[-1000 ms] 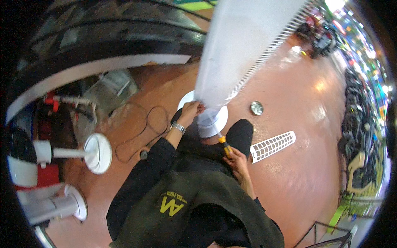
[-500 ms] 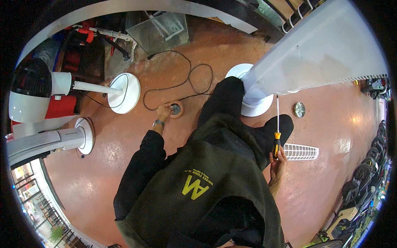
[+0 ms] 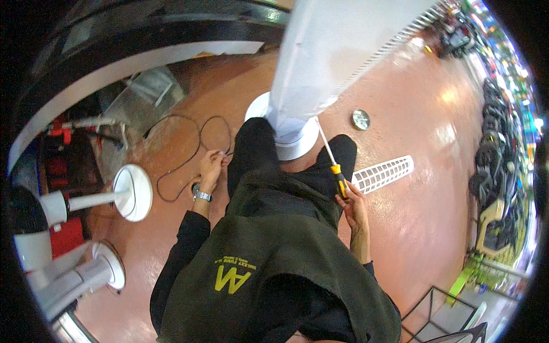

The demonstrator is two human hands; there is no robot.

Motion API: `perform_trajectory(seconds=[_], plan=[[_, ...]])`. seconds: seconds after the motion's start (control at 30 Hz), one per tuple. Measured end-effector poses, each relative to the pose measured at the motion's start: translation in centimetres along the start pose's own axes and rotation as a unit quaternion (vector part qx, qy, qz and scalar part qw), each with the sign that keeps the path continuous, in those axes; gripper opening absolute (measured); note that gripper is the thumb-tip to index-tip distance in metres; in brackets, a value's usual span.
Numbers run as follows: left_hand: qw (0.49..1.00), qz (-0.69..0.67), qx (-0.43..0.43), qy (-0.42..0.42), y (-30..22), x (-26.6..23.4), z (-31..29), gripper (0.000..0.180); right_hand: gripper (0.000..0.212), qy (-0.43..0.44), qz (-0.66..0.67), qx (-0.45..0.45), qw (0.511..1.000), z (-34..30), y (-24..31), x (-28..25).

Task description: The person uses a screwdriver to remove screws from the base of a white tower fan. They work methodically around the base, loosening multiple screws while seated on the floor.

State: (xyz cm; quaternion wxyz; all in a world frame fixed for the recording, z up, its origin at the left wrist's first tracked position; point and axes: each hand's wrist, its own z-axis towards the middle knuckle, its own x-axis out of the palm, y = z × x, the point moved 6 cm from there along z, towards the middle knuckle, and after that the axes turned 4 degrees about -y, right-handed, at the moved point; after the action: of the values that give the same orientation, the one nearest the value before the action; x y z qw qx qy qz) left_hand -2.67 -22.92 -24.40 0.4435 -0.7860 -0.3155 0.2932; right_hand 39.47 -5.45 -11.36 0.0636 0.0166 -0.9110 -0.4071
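My right hand (image 3: pixel 355 204) grips a screwdriver (image 3: pixel 338 178) by its yellow and black handle. The long shaft points forward, its tip close to the lower edge of a tall white appliance housing (image 3: pixel 309 63). That housing rises from a round white base (image 3: pixel 291 146) between my knees. My left hand (image 3: pixel 212 167) is raised left of my knee, fingers curled and pinched together. Whatever they hold is too small to make out. Under that wrist, a small round bowl (image 3: pixel 195 187) on the floor is mostly hidden.
A round tin (image 3: pixel 360 119) and a white slatted grille (image 3: pixel 382 174) lie on the floor at right. A black cable (image 3: pixel 171 170) loops at left. Pedestal fans with white bases (image 3: pixel 132 192) stand further left. Dark wheeled goods (image 3: pixel 492 137) line the right side.
My left hand has lifted from the bowl and come towards my knee. The view has turned, so the housing now appears further left. The screwdriver stays in my right hand, now more tilted.
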Motion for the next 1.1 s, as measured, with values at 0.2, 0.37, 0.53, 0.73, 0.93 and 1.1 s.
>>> perform_trajectory(seconds=[0.2, 0.37, 0.53, 0.73, 0.93, 1.1], plan=[[0.929, -0.24, -0.059, 0.274, -9.5, 14.9, -1.6, 0.032, 0.037, 0.055, 0.032, -0.011, 0.998, 0.5, -0.7, 0.3], [0.876, -0.362, -0.179, 0.266, -8.4, 21.1, -0.4, 0.03, 0.036, 0.049, 0.015, 0.006, 0.999, 0.3, -1.8, 0.7], [0.837, -0.446, -0.164, 0.271, -9.7, 23.0, 0.0, 0.027, 0.035, 0.065, 0.025, 0.004, 0.998, 1.2, -2.2, 1.3], [0.832, -0.456, -0.165, 0.268, -10.5, 23.6, -0.4, 0.02, 0.036, 0.065, 0.037, 0.012, 0.997, 0.4, -1.6, 1.8], [0.851, -0.442, -0.147, 0.244, -10.3, 23.7, -0.4, 0.019, 0.036, 0.079, 0.047, 0.003, 0.996, 0.7, -1.8, 2.0], [0.858, -0.428, -0.155, 0.239, -10.5, 23.8, -0.4, 0.019, 0.036, 0.095, 0.058, 0.02, 0.994, 0.8, -1.8, 2.9]])
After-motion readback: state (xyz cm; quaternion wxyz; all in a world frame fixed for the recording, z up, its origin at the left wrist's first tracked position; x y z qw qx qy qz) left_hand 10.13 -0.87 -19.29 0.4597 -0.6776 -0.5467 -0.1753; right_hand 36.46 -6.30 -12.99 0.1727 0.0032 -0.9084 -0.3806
